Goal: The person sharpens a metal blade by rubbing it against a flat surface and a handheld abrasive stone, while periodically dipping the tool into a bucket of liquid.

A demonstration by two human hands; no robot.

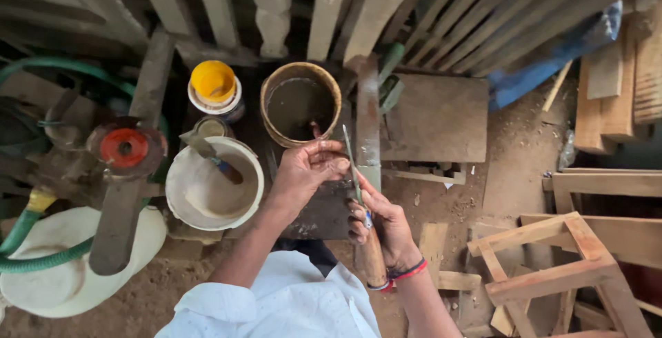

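Note:
My right hand point(378, 221) grips a tool by its wooden handle point(371, 259), the thin metal blade point(352, 162) pointing up and away from me. My left hand point(307, 169) pinches the blade near its upper end with fingertips and thumb. Both hands hover over a dark board point(321, 214). Just beyond the left hand stands a round open can of murky liquid point(300, 103). To the left sits a white bucket point(207, 193) with a putty knife point(207, 152) resting in it.
A yellow-lidded jar point(214, 86) and a small tin point(210, 127) stand behind the bucket. A green hose point(41, 259) and a red-capped valve point(125, 148) lie left. A small wooden stool frame point(552, 269), planks point(620, 83) and a flat board point(438, 117) are on the dusty floor right.

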